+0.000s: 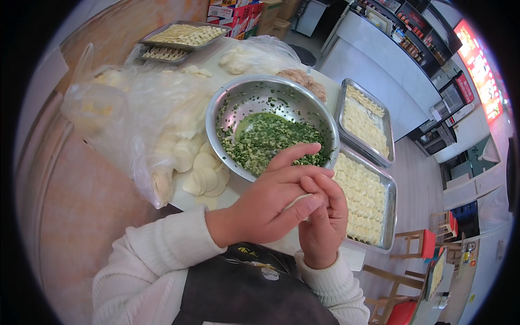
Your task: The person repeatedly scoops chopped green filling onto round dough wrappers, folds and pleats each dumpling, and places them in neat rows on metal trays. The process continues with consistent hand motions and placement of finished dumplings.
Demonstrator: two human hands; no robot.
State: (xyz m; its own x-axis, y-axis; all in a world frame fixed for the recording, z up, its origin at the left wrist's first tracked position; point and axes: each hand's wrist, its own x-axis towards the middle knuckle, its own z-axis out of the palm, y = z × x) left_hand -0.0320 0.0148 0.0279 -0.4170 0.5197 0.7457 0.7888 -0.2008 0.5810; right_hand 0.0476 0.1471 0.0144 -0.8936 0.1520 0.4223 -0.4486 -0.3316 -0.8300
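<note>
Over the near edge of a steel bowl [213, 135], my left hand [260, 203] and my right hand [326, 225] are pressed together, fingers overlapping. A thin pale edge of a dumpling [299, 201] shows between them; my fingers hide the rest. Chopped greens mixed with pale bits [271, 138] fill the bottom of the bowl, and some cling to its wall. Round dough wrappers [205, 176] lie loosely overlapped on the table, left of the bowl. Right of my hands, a metal tray [394, 216] holds rows of folded dumplings [360, 203].
Behind that tray is another tray [390, 154], partly filled with dumplings. Clear plastic bags [127, 116] cover the table's left side. Stacked trays [214, 36] stand at the back left. A pinkish minced lump [303, 79] sits behind the bowl. Red-seated stools [428, 245] stand at right.
</note>
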